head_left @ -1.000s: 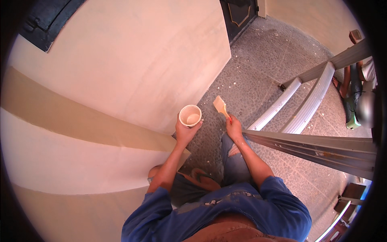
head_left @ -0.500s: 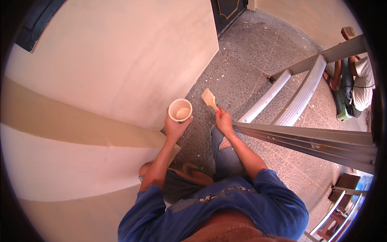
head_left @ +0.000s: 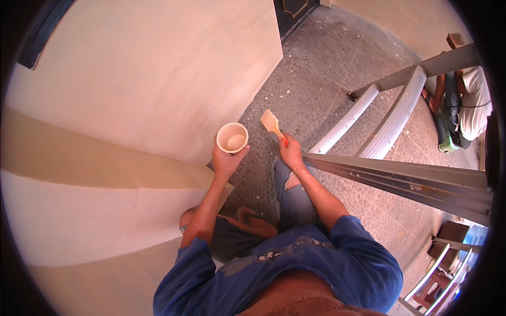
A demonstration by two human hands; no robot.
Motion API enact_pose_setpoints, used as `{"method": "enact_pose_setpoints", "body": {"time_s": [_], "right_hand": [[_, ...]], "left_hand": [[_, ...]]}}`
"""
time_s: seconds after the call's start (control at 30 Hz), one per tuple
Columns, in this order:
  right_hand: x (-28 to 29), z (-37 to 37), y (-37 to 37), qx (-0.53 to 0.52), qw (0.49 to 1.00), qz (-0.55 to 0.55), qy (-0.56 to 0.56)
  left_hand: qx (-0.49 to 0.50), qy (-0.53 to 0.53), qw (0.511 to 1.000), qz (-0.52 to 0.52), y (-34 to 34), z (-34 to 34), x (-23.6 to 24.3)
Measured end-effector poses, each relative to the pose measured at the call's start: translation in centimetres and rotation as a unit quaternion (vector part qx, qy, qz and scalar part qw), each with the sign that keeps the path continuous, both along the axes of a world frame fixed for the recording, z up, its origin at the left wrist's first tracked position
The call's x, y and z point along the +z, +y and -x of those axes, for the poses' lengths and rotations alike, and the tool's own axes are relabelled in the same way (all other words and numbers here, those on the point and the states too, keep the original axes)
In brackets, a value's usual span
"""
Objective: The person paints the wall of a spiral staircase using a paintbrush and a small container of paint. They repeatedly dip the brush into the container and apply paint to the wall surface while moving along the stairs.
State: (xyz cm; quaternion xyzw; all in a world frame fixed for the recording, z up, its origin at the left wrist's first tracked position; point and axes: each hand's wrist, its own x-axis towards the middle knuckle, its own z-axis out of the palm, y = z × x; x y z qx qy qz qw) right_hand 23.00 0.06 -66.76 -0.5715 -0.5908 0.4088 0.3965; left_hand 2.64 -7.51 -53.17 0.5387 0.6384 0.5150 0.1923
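Observation:
My left hand (head_left: 226,162) is wrapped round a small paint cup (head_left: 232,138), held upright near the wall. Pale cream paint coats the inside of the cup. In my right hand (head_left: 291,152) is a paintbrush (head_left: 271,121), gripped by its handle, with part of the handle showing red by my fingers. The broad bristles are coated with pale paint and point up and left, apart from the cup.
A cream wall (head_left: 158,79) with a tan ledge (head_left: 105,160) fills the left. A metal ladder (head_left: 390,116) stands close on my right. Beyond it, a person in a white shirt (head_left: 473,108) is low down near the paint-specked floor (head_left: 316,68). A dark door (head_left: 292,13) stands at the back.
The cup and the brush have shifted slightly up and left in the view, still in the same hands. The surroundings have shifted slightly as well.

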Motion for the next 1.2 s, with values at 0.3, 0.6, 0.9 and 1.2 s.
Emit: {"method": "enact_pose_setpoints", "body": {"time_s": [0.3, 0.6, 0.9, 1.2], "right_hand": [[-0.3, -0.1, 0.3, -0.001, 0.999, 0.038, 0.006], [3.0, 3.1, 5.4, -0.078, 0.994, -0.067, 0.026], [12.8, 6.1, 22.5, -0.247, 0.942, -0.209, 0.086], [17.8, 4.6, 38.4, -0.232, 0.919, -0.309, -0.085]], "left_hand": [[-0.001, -0.006, 1.000, 0.002, 0.0, 0.0, 0.5], [0.008, -0.003, 1.000, 0.005, -0.6, 0.1, 0.6], [-0.001, -0.020, 1.000, -0.003, 0.0, 0.2, 1.6], [0.007, -0.024, 1.000, -0.001, 0.6, 0.6, 3.0]]}}
